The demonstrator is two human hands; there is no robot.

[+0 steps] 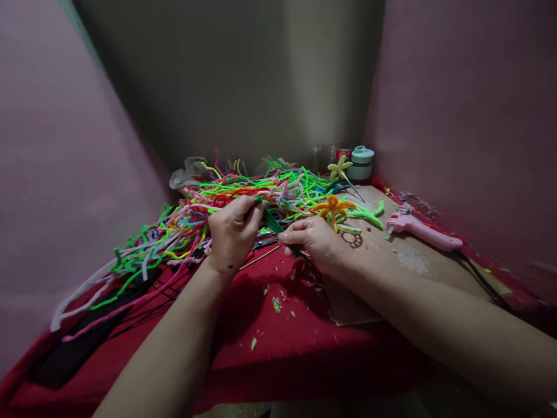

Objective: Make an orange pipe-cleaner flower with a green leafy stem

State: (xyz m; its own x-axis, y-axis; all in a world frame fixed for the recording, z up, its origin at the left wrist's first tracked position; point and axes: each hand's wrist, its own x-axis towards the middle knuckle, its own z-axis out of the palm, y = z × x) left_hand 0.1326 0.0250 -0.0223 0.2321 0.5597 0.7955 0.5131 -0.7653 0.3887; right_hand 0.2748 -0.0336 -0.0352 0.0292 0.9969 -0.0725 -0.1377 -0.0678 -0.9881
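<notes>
Pink walls (470,116) flank grey corner; red cloth (278,342) covers table; dim light

Dim light falls from above, brightest on the grey wall (243,87) at twelve o'clock. My forearms cast deep shadows on the red cloth (278,342) toward six o'clock. Edges bend and darken, corners slightly soft

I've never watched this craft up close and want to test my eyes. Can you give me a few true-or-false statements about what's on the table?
1. Both hands hold the dark green pipe cleaner. True: left hand, right hand.
2. The pink glue gun is in the right hand. False: it lies on the cardboard sheet.
3. The cloth is blue. False: red.
4. An orange pipe-cleaner flower lies beyond the right hand. True.
</notes>
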